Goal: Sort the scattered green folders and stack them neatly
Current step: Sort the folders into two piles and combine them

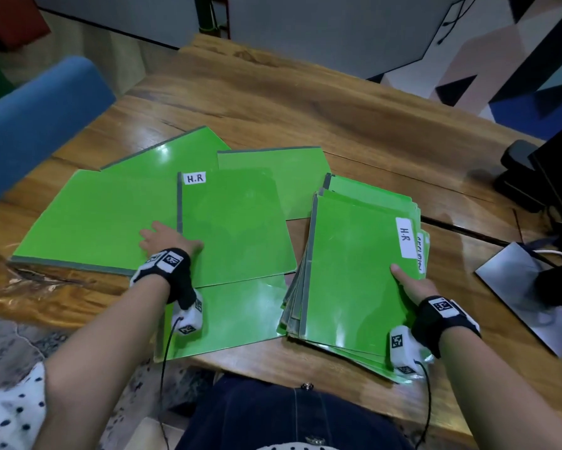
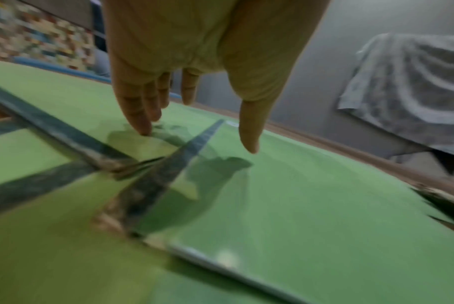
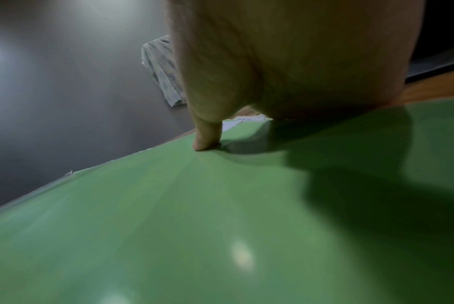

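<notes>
Several loose green folders lie overlapping on the wooden table [image 1: 305,102] in the head view. One marked "H.R" [image 1: 237,228] lies on top in the middle, over a wide folder [image 1: 91,219] to its left and another [image 1: 237,316] at the near edge. My left hand [image 1: 167,238] rests open across the wide folder and the H.R folder's grey spine; in the left wrist view its fingers [image 2: 142,123] touch the green cover. At the right sits a fanned stack of folders [image 1: 354,271], overhanging the table edge. My right hand [image 1: 414,285] pinches its right edge, thumb [image 3: 206,139] on top, fingers hidden beneath.
A blue chair back [image 1: 36,118] stands at the far left. A black monitor stand with a shiny base plate [image 1: 519,287] and cables sits right of the stack. Two more green folders [image 1: 289,177] lie behind the H.R one. Bare wood stretches across the far half of the table.
</notes>
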